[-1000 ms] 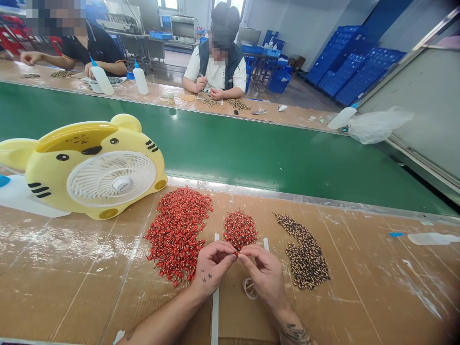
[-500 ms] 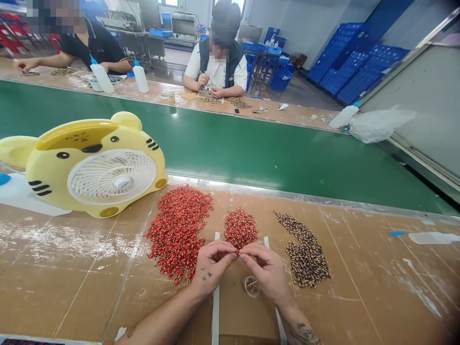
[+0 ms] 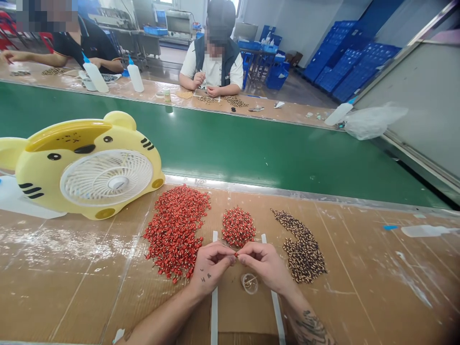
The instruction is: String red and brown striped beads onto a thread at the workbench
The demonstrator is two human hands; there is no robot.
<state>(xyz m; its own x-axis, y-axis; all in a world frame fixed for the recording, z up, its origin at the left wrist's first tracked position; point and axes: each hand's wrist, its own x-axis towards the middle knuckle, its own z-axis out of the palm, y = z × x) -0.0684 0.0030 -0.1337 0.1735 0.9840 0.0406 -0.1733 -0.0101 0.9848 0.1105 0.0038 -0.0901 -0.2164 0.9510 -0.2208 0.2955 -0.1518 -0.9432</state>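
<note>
My left hand and my right hand meet over the cardboard, each closed in a pinch. Between the fingertips of both is a small red piece, mostly hidden; it resembles the pieces in the heaps nearby. A large heap of small red pieces with gold-coloured tips lies left of my hands. Just beyond my fingers sits a smaller red heap. To the right is a curved heap of small dark and gold pieces. Below my right fingers stands a small clear cup with a thin stick in it.
A yellow tiger-faced fan stands at the left. Beyond the table edge runs a green conveyor belt. Two people sit across it, near white squeeze bottles. Another bottle lies at the right. White tape strips flank the cardboard mat.
The whole view has shifted slightly, with things now a little further left. Both hands keep their pinch on the red piece, and more of the clear cup shows.
</note>
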